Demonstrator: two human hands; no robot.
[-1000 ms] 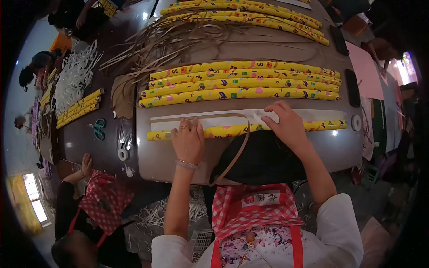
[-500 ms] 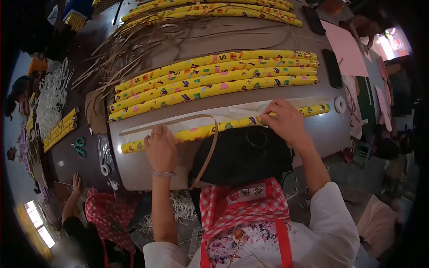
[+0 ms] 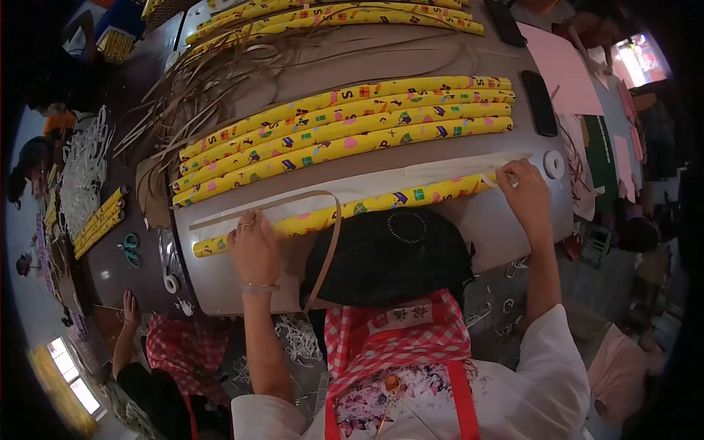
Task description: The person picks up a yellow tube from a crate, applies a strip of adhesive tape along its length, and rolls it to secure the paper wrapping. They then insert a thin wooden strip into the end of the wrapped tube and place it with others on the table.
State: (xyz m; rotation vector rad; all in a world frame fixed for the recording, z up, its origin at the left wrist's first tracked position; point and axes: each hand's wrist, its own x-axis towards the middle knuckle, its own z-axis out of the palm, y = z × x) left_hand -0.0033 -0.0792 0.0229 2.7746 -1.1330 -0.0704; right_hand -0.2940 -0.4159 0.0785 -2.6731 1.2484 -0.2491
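Observation:
A yellow patterned roll (image 3: 396, 199) lies across the near part of the table, with a long pale strip (image 3: 352, 183) just behind it. My left hand (image 3: 254, 249) rests on the roll near its left end, fingers bent and pressed together. A thin brown strip (image 3: 334, 238) curves from beside this hand over the roll and down across a black cloth (image 3: 389, 264). At the roll's right end, my right hand (image 3: 522, 187) has its thumb and fingertips pinched together on the roll's edge or a pale strip there; the fingertips hide which.
Several finished yellow rolls (image 3: 345, 132) lie behind, with tangled brown strips (image 3: 198, 95) farther back. A white tape roll (image 3: 554, 164) and black phone (image 3: 539, 103) are at right. Green scissors (image 3: 130, 249) lie at left, near another person's hand (image 3: 131, 308).
My right hand has moved right along the roll to its right end. My left hand has stayed near the left end. The whole view has shifted slightly.

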